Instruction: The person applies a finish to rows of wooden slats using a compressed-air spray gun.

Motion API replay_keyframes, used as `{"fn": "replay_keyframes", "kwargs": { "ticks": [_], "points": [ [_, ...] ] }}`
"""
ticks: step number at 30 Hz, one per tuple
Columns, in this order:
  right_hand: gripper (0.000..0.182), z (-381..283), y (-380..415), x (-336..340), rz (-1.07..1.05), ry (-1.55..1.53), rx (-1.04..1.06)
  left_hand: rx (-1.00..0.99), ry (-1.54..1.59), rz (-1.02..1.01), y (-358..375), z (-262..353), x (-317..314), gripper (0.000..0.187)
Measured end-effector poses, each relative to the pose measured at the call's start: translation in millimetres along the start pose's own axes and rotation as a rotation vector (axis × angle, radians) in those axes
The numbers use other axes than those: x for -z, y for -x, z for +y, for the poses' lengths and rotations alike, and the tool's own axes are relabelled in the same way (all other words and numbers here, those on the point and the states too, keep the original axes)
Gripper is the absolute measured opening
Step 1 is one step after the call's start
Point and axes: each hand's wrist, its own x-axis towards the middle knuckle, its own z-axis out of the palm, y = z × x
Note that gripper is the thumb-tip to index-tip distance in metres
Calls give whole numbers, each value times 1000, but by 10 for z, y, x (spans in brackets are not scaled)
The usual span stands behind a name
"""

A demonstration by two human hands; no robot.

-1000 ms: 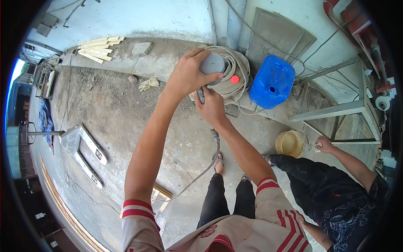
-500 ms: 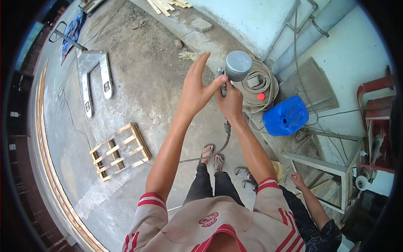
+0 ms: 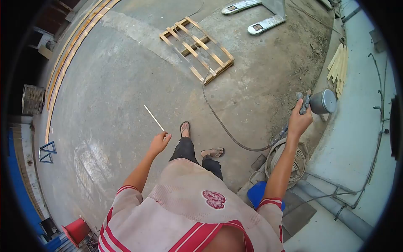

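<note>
My right hand (image 3: 299,122), out to the right, is wrapped round the handle of a spray gun (image 3: 305,103). The gun's grey metal cup (image 3: 323,102) has a pale round lid and points towards the wall. From below the handle, a dark air hose (image 3: 235,140) runs across the floor to the pallet. My left hand (image 3: 159,143) hangs low on the left, holding nothing, its fingers loosely bent and a little apart. Just beyond its fingertips a thin white stick (image 3: 154,118) appears to lie on the floor; the hand overlaps its near end in view.
A slatted wooden pallet (image 3: 196,45) lies ahead, with the forks of a pallet jack (image 3: 262,26) beyond. Coiled flat hose (image 3: 294,164) and a blue jug (image 3: 257,194) are by the right wall. Wood strips (image 3: 338,67) lie farther along. A red bucket (image 3: 76,232) is at lower left.
My view has turned left. My left hand has come away from the spray gun and dropped to the left. My right hand still holds the gun, now farther out to the right.
</note>
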Motion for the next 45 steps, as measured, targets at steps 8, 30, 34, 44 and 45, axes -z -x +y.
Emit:
{"fn": "replay_keyframes", "kwargs": {
  "ticks": [8, 30, 34, 44, 45],
  "points": [
    [39, -1763, -132, -1063, -220, -47, 86, 471, 221, 177, 540, -1893, -274, 56],
    [35, -4461, -778, -3918, -413, 7, 193, 640, 2000, -208, -4814, -111, 1314, 30],
    [39, -4796, -1256, -4540, -396, 94, 265, 447, 1950, 3, -5463, -9, 2759, 22],
    [47, -5904, -2389, -6649, -382, 19, 402, -167, 1588, 416, -6177, 997, 6156, 32],
    [48, -6080, -2487, -6880, -392, 29, 394, -226, 1560, 449, -6303, 1037, 6426, 32]
  ]
}}
